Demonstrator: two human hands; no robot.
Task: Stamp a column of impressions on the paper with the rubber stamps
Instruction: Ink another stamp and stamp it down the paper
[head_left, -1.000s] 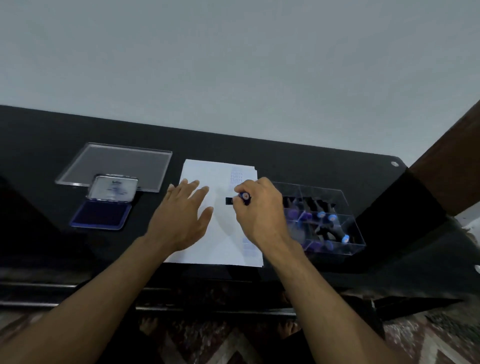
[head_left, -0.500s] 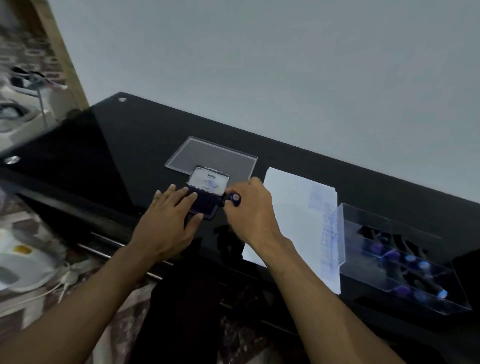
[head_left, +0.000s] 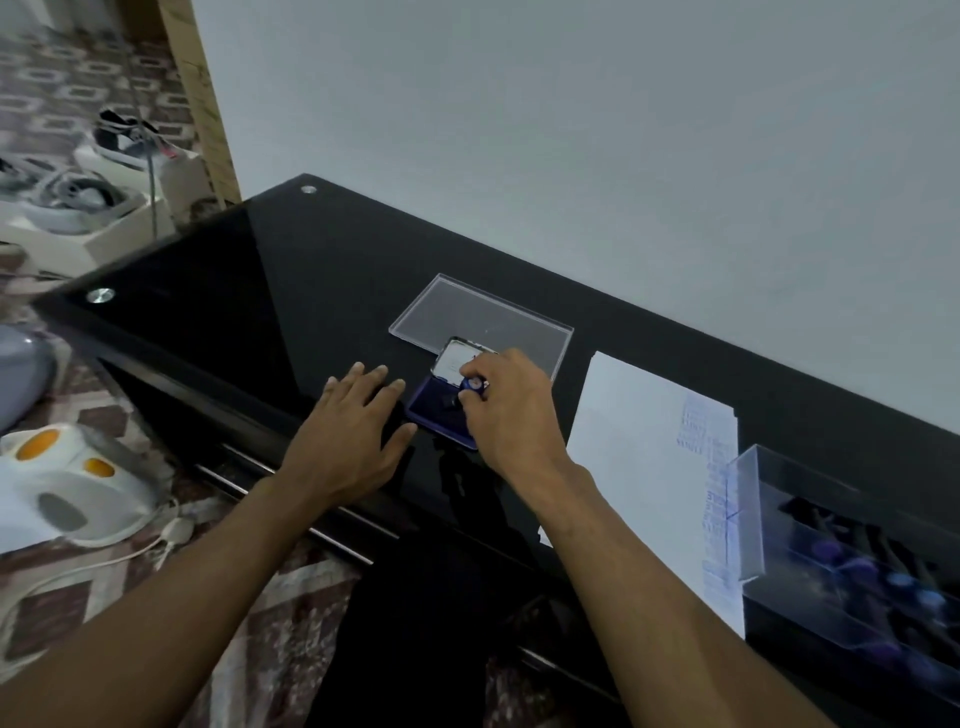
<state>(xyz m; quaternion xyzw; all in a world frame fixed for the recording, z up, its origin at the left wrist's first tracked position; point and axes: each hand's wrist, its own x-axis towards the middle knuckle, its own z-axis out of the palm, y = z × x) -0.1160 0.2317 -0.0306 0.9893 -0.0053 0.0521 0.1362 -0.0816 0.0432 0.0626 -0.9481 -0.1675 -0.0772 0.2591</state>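
Note:
My right hand (head_left: 511, 410) grips a small rubber stamp (head_left: 471, 387) with a blue top, its base down on the blue ink pad (head_left: 431, 410). The pad's lid (head_left: 457, 359) stands open behind it. My left hand (head_left: 353, 431) lies flat on the black table just left of the pad, fingers spread. The white paper (head_left: 639, 441) lies to the right, with a column of faint blue impressions (head_left: 714, 493) along its right side.
A clear lid (head_left: 467, 317) lies behind the ink pad. A clear box (head_left: 852, 561) holding several stamps stands at the right, against the paper's edge. The black glass table (head_left: 234, 291) ends at the left; a white appliance (head_left: 67, 488) and cable sit on the floor below.
Both hands left the paper and moved left to the ink pad. The stamp now presses onto the pad, and my view has swung left.

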